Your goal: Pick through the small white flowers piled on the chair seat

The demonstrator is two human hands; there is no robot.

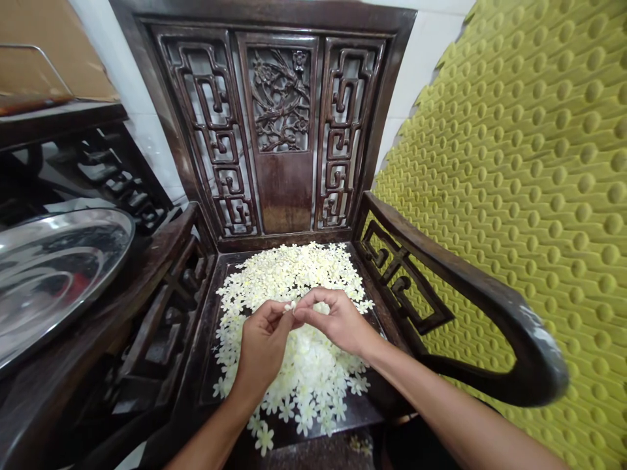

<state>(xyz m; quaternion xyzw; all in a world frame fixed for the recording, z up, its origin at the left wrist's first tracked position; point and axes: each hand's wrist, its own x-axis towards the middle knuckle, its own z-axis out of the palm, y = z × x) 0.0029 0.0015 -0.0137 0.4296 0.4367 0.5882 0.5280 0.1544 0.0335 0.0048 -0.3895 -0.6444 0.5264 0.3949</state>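
A heap of small white flowers [289, 274] covers the seat of a dark carved wooden chair [281, 163]. Above the heap my left hand [262, 346] and my right hand [337, 320] meet fingertip to fingertip. Both pinch one small white flower [290, 305] between thumb and fingers. Part of the heap is hidden under my hands.
A large shiny metal tray [49, 274] rests on a dark table to the left. A yellow-green bumpy foam mat [529, 196] stands to the right, behind the chair's curved armrest [490, 307]. A cardboard box [44, 52] sits at the upper left.
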